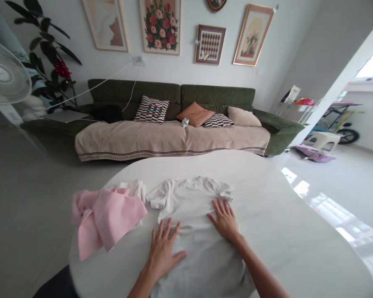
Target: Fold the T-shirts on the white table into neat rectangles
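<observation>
A light grey-white T-shirt (194, 207) lies spread out on the white table, its neckline and short sleeves pointing away from me. My left hand (163, 250) rests flat on its left side below the sleeve, fingers spread. On the right side, just under the other sleeve, my right hand (224, 219) presses flat with fingers apart. Small wrinkles cross the fabric between the two hands. The shirt's lower end runs out of view at the bottom. To the left sits a crumpled pink garment (108, 217), partly over a white cloth (137, 189).
The white table (286, 223) has a curved edge. Behind it stands a green sofa (217, 97) with a beige cover and several cushions. A fan (6, 72) and a plant (48, 49) are at the left. A white stool (323, 140) stands far right.
</observation>
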`<state>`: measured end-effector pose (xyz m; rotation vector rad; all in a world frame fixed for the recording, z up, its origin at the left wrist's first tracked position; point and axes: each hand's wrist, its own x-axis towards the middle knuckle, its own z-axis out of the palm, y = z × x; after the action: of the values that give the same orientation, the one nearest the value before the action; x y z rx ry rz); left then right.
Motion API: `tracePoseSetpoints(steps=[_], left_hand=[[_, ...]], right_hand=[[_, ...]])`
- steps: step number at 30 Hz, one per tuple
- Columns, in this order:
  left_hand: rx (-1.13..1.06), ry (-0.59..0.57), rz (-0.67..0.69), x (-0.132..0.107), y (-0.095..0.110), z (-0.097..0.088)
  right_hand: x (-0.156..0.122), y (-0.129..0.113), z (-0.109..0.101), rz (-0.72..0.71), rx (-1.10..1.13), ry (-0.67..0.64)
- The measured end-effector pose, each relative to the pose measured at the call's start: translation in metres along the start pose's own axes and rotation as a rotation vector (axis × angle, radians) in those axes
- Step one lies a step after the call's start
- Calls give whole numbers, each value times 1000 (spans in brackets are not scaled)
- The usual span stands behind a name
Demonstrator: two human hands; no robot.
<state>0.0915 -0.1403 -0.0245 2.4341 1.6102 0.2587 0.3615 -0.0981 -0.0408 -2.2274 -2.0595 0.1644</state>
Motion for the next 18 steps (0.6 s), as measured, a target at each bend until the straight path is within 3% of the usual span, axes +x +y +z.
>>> tracePoseSetpoints(steps=[4, 7, 11, 13, 16, 18], left_hand=[[-54, -9, -27, 35, 15, -1], [-117, 21, -53, 50, 16, 1], [-330, 196, -30, 45, -5, 5], [-491, 257, -92, 43, -16, 5], [-712, 112, -266, 50, -16, 4], [-778, 2, -319, 56, -6, 4]], right_hand=[[53, 28, -40, 95, -7, -36], [55, 22, -59, 129, -9, 20], [-6, 30, -52, 122, 36, 45], [-48, 50, -40, 277, 169, 108], [-97, 80, -26, 503, 382, 171], [-113, 88, -24, 533, 556, 198]])
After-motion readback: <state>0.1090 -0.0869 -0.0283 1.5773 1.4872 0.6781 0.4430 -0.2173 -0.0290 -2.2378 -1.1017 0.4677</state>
